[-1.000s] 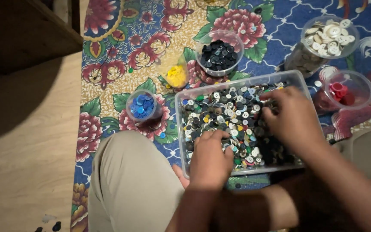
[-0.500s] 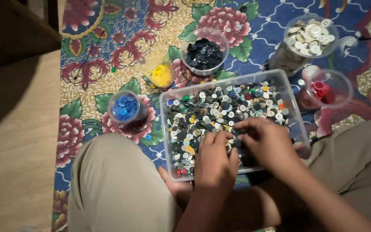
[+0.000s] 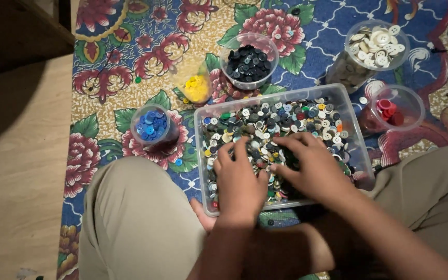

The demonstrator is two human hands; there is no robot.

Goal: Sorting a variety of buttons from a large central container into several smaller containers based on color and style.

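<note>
**On a flowered rug, two hands sift a tub of mixed buttons**

Over a clear plastic tub (image 3: 361,150) set on a patterned floral rug (image 3: 130,62), a seated person spreads both hands across a heap of mixed buttons (image 3: 265,122). The left hand (image 3: 240,179) lies palm down near the tub's front wall, fingers loosely splayed on the pile; whether anything is pinched beneath them cannot be told. The right hand (image 3: 315,166) rests just beside it, fingers fanned and curled onto the buttons, nothing visibly gripped. Around the tub stand smaller clear cups: blue buttons (image 3: 151,126) to the left, yellow buttons (image 3: 196,88) and black buttons (image 3: 248,62) behind, white buttons (image 3: 377,44) and red buttons (image 3: 390,110) to the right. Khaki-clad knees flank the tub.
</note>
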